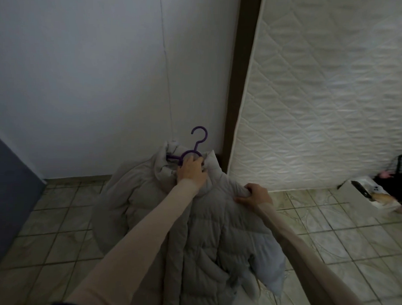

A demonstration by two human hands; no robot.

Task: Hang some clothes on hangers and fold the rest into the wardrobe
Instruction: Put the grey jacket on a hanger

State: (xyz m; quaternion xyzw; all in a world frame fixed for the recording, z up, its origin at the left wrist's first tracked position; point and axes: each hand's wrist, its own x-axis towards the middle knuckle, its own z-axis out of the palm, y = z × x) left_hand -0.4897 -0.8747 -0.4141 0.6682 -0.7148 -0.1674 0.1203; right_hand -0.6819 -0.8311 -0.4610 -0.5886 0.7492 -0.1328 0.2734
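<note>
A pale grey quilted puffer jacket (206, 239) hangs in front of me above the tiled floor. A purple plastic hanger (198, 138) sits inside its collar, with the hook sticking up. My left hand (191, 169) grips the hanger at the neck, just under the hook, among the collar folds. My right hand (254, 196) pinches a bunch of the jacket's right shoulder fabric. Most of the hanger's arms are hidden inside the jacket.
A white wall (84, 79) stands straight ahead. A white quilted mattress (329, 99) leans upright on the right, with a dark strip (239, 85) beside it. A dark bag (397, 179) and a white box (362, 194) lie on the floor at far right. A grey panel (7, 202) is at left.
</note>
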